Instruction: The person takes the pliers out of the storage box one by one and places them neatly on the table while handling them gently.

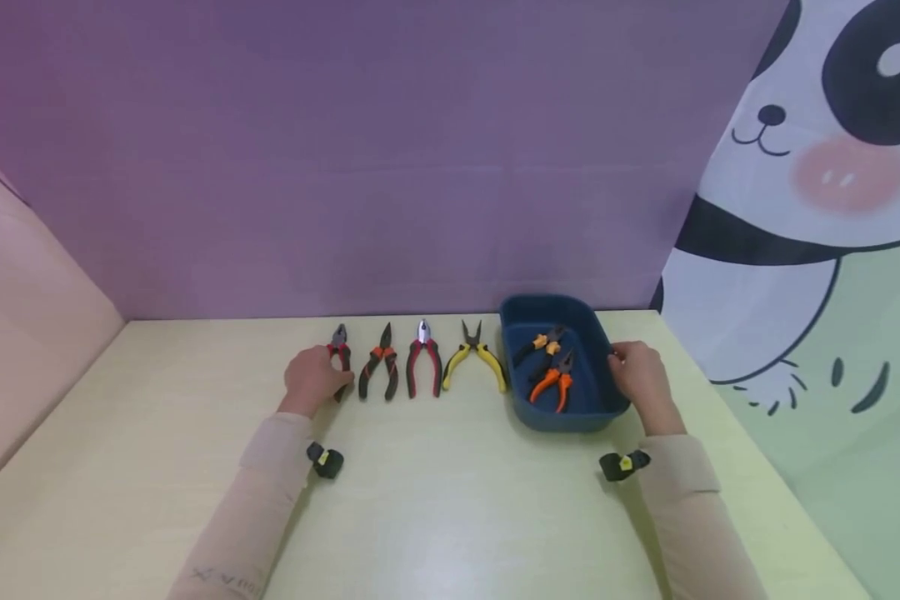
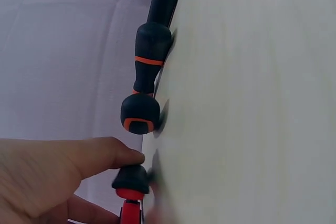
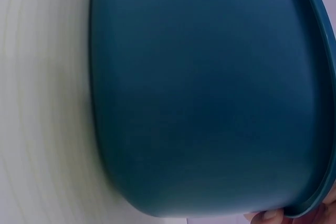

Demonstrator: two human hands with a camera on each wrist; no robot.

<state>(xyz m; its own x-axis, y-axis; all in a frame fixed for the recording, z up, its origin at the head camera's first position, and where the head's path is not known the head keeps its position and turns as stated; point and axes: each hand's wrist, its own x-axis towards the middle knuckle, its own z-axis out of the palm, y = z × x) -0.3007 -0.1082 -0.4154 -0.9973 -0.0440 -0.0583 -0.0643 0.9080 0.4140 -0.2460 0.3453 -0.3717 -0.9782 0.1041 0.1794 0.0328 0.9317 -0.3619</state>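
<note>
My left hand is at the left end of a row of pliers, its thumb and fingers around the handles of red-and-black pliers. In the left wrist view the thumb lies against a black handle end; part of the fingers is hidden. To the right, my right hand grips the right rim of a dark blue plastic bin, fingertips just under the lip. Inside that bin lie black pliers with yellow-orange collars and orange-handled pliers.
Between hand and bin, black-and-orange long-nose pliers, red-and-black pliers and yellow-handled pliers lie jaws away from me, the yellow ones beside the bin. A purple cloth wall stands behind the pale wooden table.
</note>
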